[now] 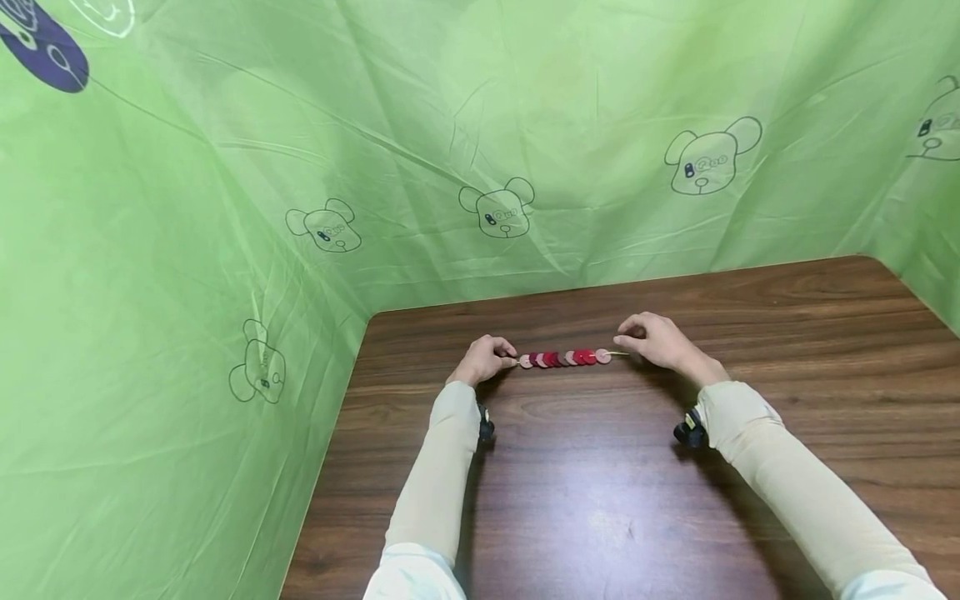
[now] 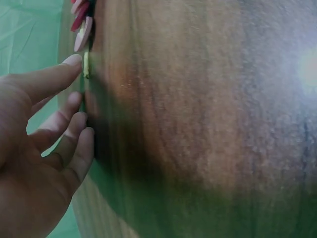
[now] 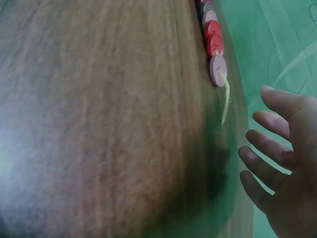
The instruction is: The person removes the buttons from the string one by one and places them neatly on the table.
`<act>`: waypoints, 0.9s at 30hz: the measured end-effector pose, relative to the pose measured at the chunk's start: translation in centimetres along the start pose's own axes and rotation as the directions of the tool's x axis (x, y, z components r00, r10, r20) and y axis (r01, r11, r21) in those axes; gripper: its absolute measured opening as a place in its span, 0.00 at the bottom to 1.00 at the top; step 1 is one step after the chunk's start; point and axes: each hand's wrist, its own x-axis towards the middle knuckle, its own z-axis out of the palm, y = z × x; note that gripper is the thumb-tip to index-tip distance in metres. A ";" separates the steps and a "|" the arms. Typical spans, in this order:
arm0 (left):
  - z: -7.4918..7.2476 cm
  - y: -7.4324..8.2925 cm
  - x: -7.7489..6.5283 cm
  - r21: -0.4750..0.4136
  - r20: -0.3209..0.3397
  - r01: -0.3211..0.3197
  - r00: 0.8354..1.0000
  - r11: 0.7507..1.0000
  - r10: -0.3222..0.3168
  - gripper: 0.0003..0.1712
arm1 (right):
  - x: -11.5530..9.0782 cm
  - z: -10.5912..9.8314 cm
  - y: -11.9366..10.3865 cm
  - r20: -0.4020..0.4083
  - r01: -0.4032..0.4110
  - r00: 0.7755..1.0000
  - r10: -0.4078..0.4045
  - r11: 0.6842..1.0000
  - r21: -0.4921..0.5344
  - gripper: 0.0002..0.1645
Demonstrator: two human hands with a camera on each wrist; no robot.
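A row of buttons threaded on a pale yellow cord (image 3: 227, 99) lies across the table, in pinks, reds and darker shades (image 1: 585, 357). The buttons overlap one another like scales. At the row's left end is my left hand (image 1: 482, 360), its thumb tip beside the short cord end (image 2: 86, 67) and the other fingers loosely bent, apart from the thumb. My right hand (image 1: 658, 340) hovers by the right end, fingers spread and relaxed with nothing between them. Past the last pink button (image 3: 218, 70), the longer cord tail lies loose near that hand.
Brown wood-grain table (image 1: 585, 500) lies under both arms, with bright glare at its front middle. Green sheeting (image 1: 420, 167) printed with bear faces hangs behind the table and along its left side. A dark wrist camera (image 1: 690, 429) sits at the right cuff.
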 end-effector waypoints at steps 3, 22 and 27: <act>0.2 0.0 0.0 0.027 -0.019 -0.028 0.999 0.999 0.028 0.07 | -0.2 0.3 0.3 0.002 0.020 1.000 -0.020 1.000 -0.004 0.13; 1.1 -0.3 0.1 0.194 -0.064 -0.095 0.992 0.976 0.109 0.05 | -0.6 1.5 0.7 0.013 0.050 0.999 -0.049 0.989 -0.141 0.04; 1.0 -0.5 0.0 0.171 -0.072 -0.070 0.994 0.983 0.084 0.05 | -0.6 1.3 1.1 0.028 0.053 0.998 -0.050 0.989 -0.135 0.03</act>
